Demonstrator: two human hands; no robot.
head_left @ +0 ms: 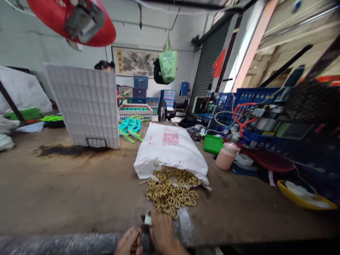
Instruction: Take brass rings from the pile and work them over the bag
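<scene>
Facing one sack (172, 148), uncountable rings (170, 193) ahead
Left hand (128, 242) curls round some; right hand (162, 228): openness and grip unclear.

Workshop: stained worktable (79, 191), heaped gold-coloured rings (170, 200), stacked plastic crates (140, 83), blue machine (184, 88), grey roller shutter (211, 49).

Rings (170, 198) are spread on the tabletop (79, 198), inside and before a sack (170, 150), which is flanked by a panel (86, 106) left and a bottle (225, 157) right; behind the bottle, a tray (213, 144) is set.
</scene>
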